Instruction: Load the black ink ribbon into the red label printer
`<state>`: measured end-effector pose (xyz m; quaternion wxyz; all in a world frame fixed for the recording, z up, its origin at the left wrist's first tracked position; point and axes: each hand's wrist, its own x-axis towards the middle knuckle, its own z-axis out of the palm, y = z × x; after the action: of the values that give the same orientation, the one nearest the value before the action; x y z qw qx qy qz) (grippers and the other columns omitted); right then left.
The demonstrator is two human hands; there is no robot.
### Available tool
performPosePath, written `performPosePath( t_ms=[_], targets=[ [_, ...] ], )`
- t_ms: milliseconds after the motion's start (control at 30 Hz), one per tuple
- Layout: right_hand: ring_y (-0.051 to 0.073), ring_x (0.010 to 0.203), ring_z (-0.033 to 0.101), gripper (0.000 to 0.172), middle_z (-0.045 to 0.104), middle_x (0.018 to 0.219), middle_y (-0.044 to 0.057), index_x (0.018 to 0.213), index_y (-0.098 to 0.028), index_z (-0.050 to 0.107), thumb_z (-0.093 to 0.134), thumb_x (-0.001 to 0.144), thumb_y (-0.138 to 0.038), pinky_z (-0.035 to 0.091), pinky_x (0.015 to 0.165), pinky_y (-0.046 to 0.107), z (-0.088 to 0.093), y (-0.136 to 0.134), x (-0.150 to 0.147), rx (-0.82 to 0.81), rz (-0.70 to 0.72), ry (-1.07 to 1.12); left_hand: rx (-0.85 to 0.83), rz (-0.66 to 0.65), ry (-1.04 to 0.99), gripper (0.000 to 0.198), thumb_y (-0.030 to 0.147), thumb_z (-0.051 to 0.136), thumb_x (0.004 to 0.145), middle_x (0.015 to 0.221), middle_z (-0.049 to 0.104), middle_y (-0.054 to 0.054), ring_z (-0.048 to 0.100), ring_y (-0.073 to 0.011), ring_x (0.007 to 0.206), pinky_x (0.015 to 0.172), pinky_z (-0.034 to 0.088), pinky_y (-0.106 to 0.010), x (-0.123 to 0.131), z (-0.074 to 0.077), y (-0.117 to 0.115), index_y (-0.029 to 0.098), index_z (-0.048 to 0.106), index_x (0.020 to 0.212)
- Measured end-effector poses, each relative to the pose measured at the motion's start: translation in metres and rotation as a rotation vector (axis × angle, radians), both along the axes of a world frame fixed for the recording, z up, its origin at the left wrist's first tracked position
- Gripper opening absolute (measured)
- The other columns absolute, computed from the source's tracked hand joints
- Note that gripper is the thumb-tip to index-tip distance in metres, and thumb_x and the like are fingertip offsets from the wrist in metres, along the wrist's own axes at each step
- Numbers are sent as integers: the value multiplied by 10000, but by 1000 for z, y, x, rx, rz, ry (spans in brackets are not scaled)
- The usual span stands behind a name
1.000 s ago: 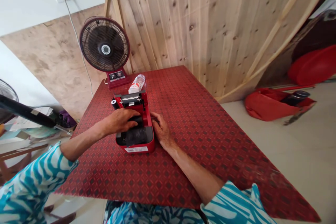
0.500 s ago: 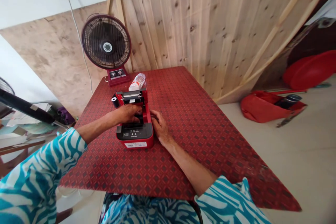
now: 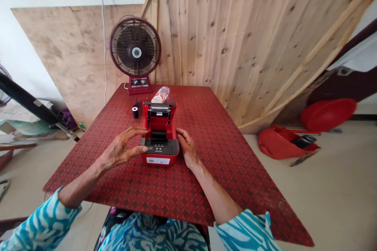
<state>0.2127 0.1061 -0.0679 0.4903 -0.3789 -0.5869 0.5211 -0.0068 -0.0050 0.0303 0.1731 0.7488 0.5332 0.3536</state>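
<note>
A small red and black label printer stands on the table with its lid raised, tilted back. A black roll shows in its open bay. My left hand is at the printer's left side, fingers stretched out and thumb near the front black panel; nothing is in its grip. Against the right side of the printer lies my right hand, its fingers extended along the red wall and not wrapped round anything. Behind the printer's left side stands a small black roll with a white core.
A clear plastic bottle lies behind the printer. Farther back stands a dark red fan. The patterned red table ends near the wooden panel. On the floor to the right are a red bag and a red basin.
My left hand has come out of the printer's bay and moved left to its side, opening its fingers. The right hand stays against the right side. The view has shifted somewhat.
</note>
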Motion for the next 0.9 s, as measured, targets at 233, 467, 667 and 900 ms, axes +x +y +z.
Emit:
performPosePath(
  t_ms=[233, 467, 667, 900],
  targets=[
    [233, 1024, 620, 305, 695, 1075, 50, 1034, -232, 644, 516, 815, -401, 474, 909, 403, -2, -1, 3, -13, 10, -16, 97, -9, 152, 146, 269, 597, 849, 911, 685, -56, 628, -193, 869, 824, 475, -340, 30, -5, 31, 188, 664, 949],
    [213, 1038, 616, 308, 683, 1106, 48, 1054, -235, 630, 504, 820, -390, 479, 906, 373, -2, 1, 4, -6, 51, -40, 247, -90, 244, 156, 251, 514, 914, 901, 691, -37, 603, -171, 889, 933, 392, -363, 36, -8, 23, 200, 662, 909],
    [212, 1019, 623, 297, 694, 1091, 43, 1038, -235, 640, 517, 806, -373, 484, 880, 368, 2, 2, 4, -39, 60, -24, 377, -104, 331, 134, 221, 523, 905, 900, 682, -11, 592, -157, 895, 1048, 302, -410, 42, -2, 5, 216, 655, 888],
    [227, 1024, 623, 283, 700, 1085, 26, 1023, -265, 666, 546, 801, -395, 494, 861, 371, -1, 1, 5, -50, 61, 6, 428, -126, 283, 119, 168, 540, 877, 899, 675, -17, 586, -162, 919, 1068, 290, -435, 44, -11, -1, 212, 641, 920]
  ],
)
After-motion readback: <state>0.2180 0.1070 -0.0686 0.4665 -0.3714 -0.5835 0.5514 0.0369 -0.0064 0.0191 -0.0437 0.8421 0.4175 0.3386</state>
